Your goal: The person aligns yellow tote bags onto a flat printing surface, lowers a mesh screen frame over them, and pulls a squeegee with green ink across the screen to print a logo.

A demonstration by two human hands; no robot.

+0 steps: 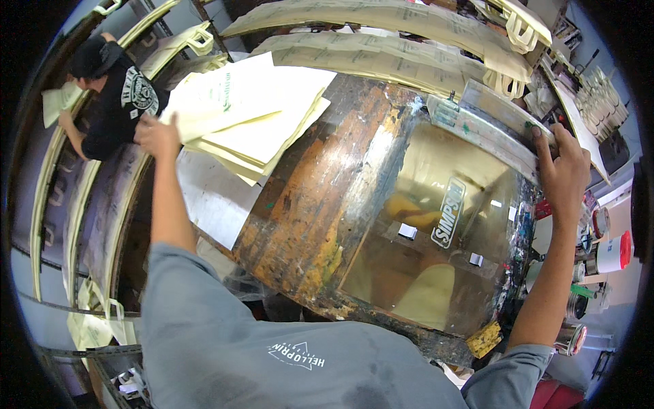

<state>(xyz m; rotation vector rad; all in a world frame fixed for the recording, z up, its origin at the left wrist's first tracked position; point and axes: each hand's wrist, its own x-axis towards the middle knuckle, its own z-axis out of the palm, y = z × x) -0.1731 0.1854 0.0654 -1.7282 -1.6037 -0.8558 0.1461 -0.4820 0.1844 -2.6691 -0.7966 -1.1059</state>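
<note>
At the upper left, my left hand point(158, 136) pinches the near-left edge of a cream fabric bag point(228, 92) with green print. This bag curves over a stack of similar cream bags point(289, 129) at the left end of the worktable. Across the table, my right hand point(565, 160) grips the right end of a pale, ink-smeared frame point(477, 129). The frame is tilted up and seen nearly edge-on. Below it lies a glossy glass-like plate point(415, 269), with small white tabs and a sticker on it.
The paint-stained wooden worktable point(313, 198) has a white sheet point(214, 198) under the stack. Racks of printed bags point(381, 65) stand behind and at left, where another person point(112, 95) handles bags. Ink cans point(606, 255) line the right side. A yellow sponge-like block point(484, 339) sits at the near corner.
</note>
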